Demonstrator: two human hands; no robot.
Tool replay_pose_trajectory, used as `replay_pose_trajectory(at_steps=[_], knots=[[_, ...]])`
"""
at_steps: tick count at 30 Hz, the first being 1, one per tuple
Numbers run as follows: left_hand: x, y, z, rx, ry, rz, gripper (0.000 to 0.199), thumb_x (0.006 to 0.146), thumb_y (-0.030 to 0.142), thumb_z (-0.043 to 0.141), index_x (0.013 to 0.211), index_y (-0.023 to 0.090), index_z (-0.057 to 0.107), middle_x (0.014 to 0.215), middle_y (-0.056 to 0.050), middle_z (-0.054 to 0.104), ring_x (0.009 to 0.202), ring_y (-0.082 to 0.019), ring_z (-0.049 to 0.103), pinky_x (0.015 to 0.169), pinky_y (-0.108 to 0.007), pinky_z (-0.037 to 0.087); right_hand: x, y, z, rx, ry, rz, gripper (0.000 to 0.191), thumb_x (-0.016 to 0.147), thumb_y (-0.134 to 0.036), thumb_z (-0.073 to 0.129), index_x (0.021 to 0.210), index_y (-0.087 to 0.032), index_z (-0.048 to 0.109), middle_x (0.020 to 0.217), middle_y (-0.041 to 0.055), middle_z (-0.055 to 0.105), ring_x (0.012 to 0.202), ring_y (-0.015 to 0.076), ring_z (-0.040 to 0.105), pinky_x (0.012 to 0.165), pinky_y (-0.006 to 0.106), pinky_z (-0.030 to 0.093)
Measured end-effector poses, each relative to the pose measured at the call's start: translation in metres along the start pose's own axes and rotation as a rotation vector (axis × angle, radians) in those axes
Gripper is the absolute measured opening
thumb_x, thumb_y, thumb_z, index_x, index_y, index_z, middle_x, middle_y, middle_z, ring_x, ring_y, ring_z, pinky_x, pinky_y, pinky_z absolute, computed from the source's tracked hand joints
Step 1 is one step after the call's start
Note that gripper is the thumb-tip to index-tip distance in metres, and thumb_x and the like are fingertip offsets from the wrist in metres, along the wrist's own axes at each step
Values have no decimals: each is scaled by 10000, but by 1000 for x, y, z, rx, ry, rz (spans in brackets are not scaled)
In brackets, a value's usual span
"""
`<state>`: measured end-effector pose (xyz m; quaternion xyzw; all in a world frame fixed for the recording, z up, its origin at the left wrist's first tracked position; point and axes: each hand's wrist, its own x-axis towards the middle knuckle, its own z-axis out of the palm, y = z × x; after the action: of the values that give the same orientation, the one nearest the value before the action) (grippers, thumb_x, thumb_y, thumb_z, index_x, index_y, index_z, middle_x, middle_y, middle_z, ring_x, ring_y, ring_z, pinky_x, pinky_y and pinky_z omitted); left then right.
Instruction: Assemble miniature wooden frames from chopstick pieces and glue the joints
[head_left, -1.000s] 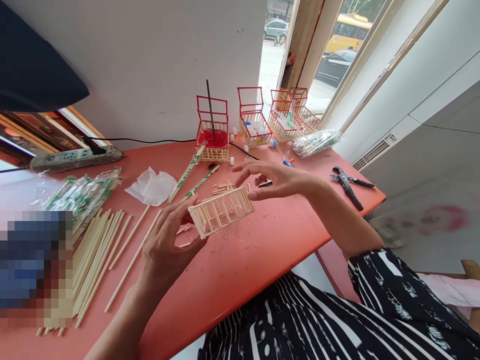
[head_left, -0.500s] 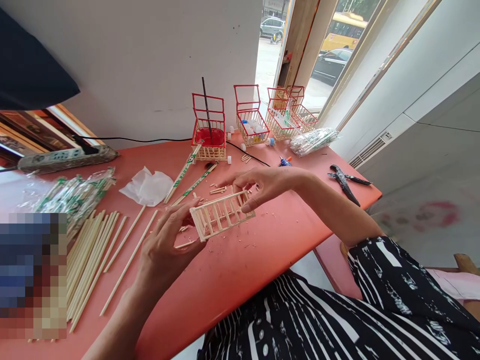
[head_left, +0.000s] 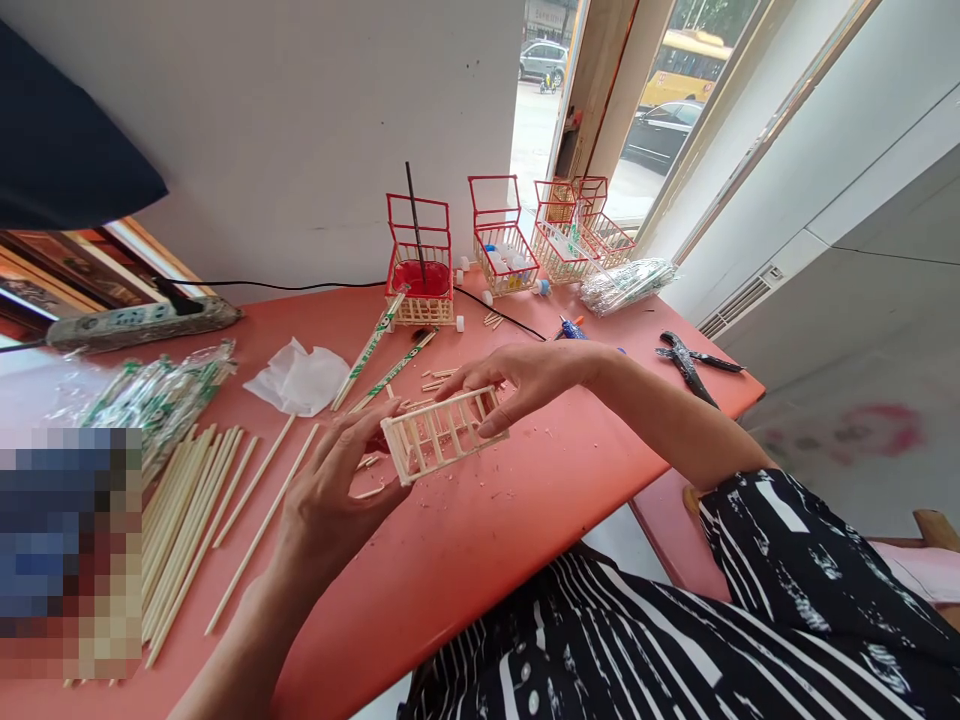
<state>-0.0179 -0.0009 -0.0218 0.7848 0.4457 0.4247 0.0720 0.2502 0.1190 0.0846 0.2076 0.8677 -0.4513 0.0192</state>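
We hold a little wooden frame (head_left: 448, 440) over the red table (head_left: 480, 560), on our side of the cart (head_left: 424, 312) with the black rod (head_left: 415, 225). Our left hand (head_left: 334, 485) grasps one end, thumb under and fingers on top. Our right hand (head_left: 529, 382) grasps the other end, thumb on the near side and fingers curled behind it. Small wood bits (head_left: 437, 380) lie in front of the cart. Left of the cart is crumpled white paper (head_left: 298, 377), and farther left, nearer to us, are long sticks (head_left: 191, 530). Right of the cart are more carts (head_left: 506, 270), then black pliers (head_left: 688, 370).
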Motion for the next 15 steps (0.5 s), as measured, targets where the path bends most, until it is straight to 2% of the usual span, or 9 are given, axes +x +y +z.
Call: replay_pose_trajectory(at_steps=[5,9,11,15], knots=[[0,-1,1,8,12,11,676,945,186,707,1577,307,502,1318,-72,706,974,-163,730,882,-281,628,-3,-1,4,10,54,0,180,906,-309,805,809,-159,782,1480,95,694,1323,232,645,982,266,496],[0,-1,2,11,31,27,677,947,201,711,1581,313,502,1297,-72,713,980,-173,727,882,-299,634,-3,0,5,9,50,-9,134,907,-306,800,921,-173,805,1148,63,813,1185,203,703,942,265,505],[0,-2,2,10,36,28,683,947,202,711,1584,326,499,1304,-70,713,970,-169,729,870,-295,638,-2,1,5,2,49,-3,139,899,-303,806,948,-174,805,979,36,814,1120,198,721,914,263,504],[0,-3,2,16,36,43,678,955,228,708,1592,321,495,1279,-81,715,959,-182,734,864,-319,643,-3,0,6,4,72,-24,137,907,-302,794,857,-175,786,979,49,806,1233,228,687,937,265,497]])
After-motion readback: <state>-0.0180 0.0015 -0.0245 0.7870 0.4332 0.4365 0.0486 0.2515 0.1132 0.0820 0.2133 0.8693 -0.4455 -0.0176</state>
